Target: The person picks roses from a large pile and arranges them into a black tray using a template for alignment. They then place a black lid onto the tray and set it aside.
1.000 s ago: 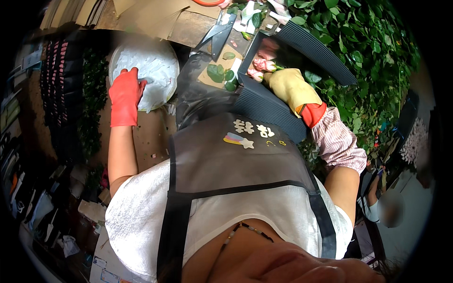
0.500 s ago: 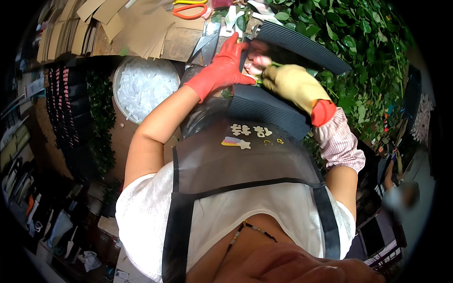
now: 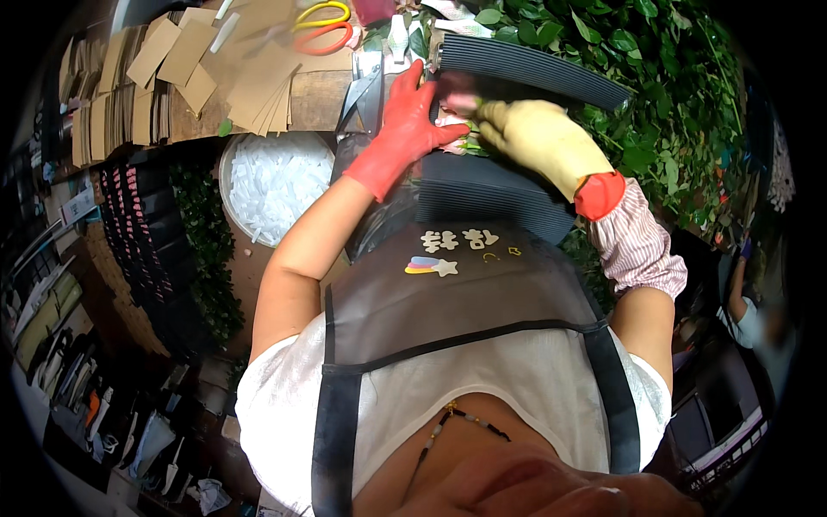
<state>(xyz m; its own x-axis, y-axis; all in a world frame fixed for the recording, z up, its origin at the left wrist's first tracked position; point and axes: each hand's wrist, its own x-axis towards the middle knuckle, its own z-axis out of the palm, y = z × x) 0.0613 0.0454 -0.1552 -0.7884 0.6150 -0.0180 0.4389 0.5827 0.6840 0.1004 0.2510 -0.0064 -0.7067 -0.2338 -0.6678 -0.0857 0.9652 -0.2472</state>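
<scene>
In a red rubber glove, my left hand [image 3: 410, 119] lies at the left end of a dark ribbed holder, its fingers and thumb apart. The thumb rests by pink-and-green flower heads [image 3: 454, 140]. My right hand [image 3: 538, 145], in a yellow glove, is closed round the stem of a pink rose [image 3: 458, 104], whose head is blurred and points toward the left glove. Both hands work between the holder's far ribbed side [image 3: 538, 71] and its near ribbed side [image 3: 491, 207]. The stem inside the right glove is mostly hidden.
Leafy green stems [image 3: 659, 103] heap up on the right. A round tub [image 3: 226, 177] of white strips stands left, below the table edge. Scissors [image 3: 324, 39] and cardboard pieces [image 3: 263, 95] lie on the table. Black containers [image 3: 164, 246] with pink rows stand farther left. Another person [image 3: 748, 314] is at far right.
The whole view has shifted slightly. My left hand stays at the holder's left end, and my right hand stays closed just right of it, with the rose head still blurred.
</scene>
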